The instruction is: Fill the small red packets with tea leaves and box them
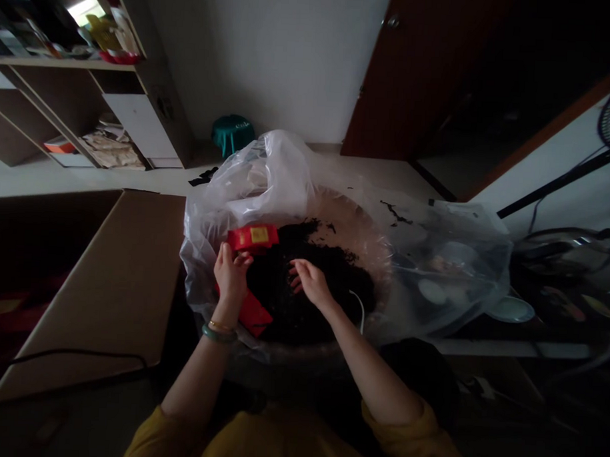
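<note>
My left hand (232, 274), with bangles at the wrist, is closed on the near edge of a small red packet (252, 236) with a yellow label. Over a dark, loose, leafy heap (306, 315) hovers my right hand (309, 280); its fingers are bent and a little apart, and I see nothing in them. The heap lies in a wide round basket (379, 258) lined with clear plastic (292, 168). Below my left wrist another red packet (254, 313) rests on the heap, partly hidden by that hand. A thin white curved strip (358, 310) sits at the heap's right side.
To the left stands an open cardboard box (103, 281) with red packets (7, 305) inside. A clear plastic bag (448, 267) lies right of the basket. Behind are a green stool (232, 134), shelving (153, 116) and a brown door (410, 79).
</note>
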`<act>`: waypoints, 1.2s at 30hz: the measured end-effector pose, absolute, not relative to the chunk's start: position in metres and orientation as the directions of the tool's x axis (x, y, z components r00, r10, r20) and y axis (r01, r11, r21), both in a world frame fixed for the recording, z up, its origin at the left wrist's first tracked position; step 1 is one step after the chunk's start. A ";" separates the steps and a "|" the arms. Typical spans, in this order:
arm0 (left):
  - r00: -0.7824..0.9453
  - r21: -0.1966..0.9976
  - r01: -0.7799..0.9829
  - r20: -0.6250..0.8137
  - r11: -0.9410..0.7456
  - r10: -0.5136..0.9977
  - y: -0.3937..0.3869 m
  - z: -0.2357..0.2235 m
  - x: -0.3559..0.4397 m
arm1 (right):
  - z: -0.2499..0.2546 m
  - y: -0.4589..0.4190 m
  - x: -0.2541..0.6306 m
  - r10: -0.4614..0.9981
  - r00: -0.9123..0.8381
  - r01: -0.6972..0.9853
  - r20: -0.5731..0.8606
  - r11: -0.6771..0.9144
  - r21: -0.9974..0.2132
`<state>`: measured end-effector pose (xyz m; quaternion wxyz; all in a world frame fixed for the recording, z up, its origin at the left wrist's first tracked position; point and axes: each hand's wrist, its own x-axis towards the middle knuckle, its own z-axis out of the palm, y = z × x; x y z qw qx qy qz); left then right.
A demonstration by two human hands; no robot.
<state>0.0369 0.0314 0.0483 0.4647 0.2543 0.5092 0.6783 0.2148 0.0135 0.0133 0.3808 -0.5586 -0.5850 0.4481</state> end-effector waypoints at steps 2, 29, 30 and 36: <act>-0.499 0.871 -0.478 -0.161 -0.116 0.852 0.035 0.046 0.033 | 0.007 0.003 0.202 0.977 -0.212 0.466 -0.012 0.091 -0.880; 0.016 0.952 0.302 -0.050 0.043 0.999 -0.002 0.045 0.041 | 0.011 -0.014 0.218 0.907 0.004 0.595 0.421 0.337 -0.730; 0.001 0.963 0.265 -0.057 0.055 0.998 -0.003 0.046 0.044 | 0.011 -0.016 0.217 0.898 -0.017 0.621 0.439 0.354 -0.700; -0.039 0.987 0.099 -0.120 0.124 0.992 -0.006 0.043 0.054 | 0.017 -0.021 0.213 0.814 -0.063 0.778 0.578 0.403 -0.482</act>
